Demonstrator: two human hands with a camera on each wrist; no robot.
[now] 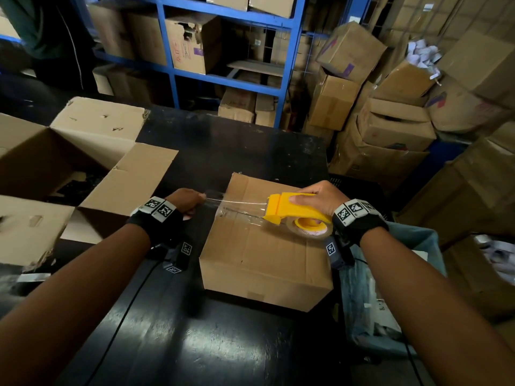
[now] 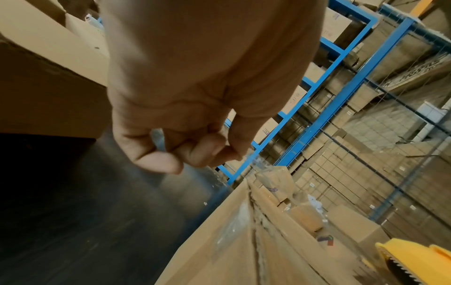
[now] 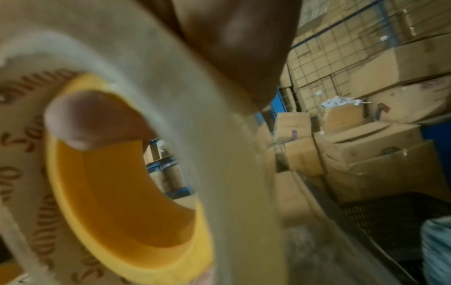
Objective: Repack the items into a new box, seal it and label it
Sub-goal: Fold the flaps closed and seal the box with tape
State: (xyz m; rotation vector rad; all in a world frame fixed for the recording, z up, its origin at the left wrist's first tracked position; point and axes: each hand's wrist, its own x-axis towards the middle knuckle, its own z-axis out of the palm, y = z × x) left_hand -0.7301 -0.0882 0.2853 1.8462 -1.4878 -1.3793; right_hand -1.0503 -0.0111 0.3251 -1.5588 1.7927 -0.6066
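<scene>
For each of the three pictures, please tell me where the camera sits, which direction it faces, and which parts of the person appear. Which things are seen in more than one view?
Head: worn on the head, faces forward and down at the closed brown cardboard box on the black table; both forearms, left hand and right hand show.
Left wrist: looks along the left hand, which pinches the clear tape strip, toward the blue metal shelving.
Right wrist: looks along the right hand, with one fingertip inside the yellow plastic tape dispenser.
Shared: dispenser, shelving, stacked boxes.
</scene>
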